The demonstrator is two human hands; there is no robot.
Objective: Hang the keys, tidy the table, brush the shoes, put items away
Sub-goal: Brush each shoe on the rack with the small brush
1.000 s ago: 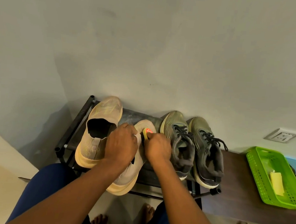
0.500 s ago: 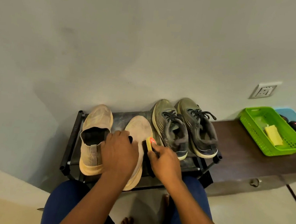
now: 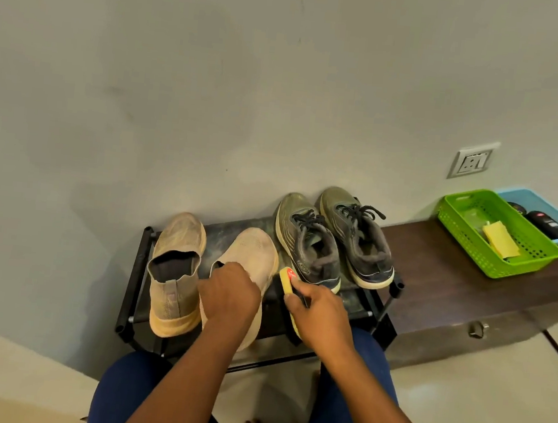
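Observation:
Two beige slip-on shoes stand on a low black shoe rack (image 3: 132,278). My left hand (image 3: 229,294) grips the collar of the right beige shoe (image 3: 251,253). The left beige shoe (image 3: 176,262) stands beside it untouched. My right hand (image 3: 320,310) holds a yellow shoe brush (image 3: 287,278) with a red sticker, just right of the held shoe and apart from it. Two dark olive laced sneakers (image 3: 336,241) sit on the rack's right side.
A dark wooden bench (image 3: 451,291) adjoins the rack on the right. On it stand a green basket (image 3: 467,245) with a yellow cloth and a blue tray (image 3: 540,201) holding dark items. A wall socket (image 3: 472,159) is above. My knees and bare feet are below.
My right hand with the brush has drawn away from the beige shoe toward the right. My left hand stays on the shoe's collar. The camera view has shifted, showing more of the bench.

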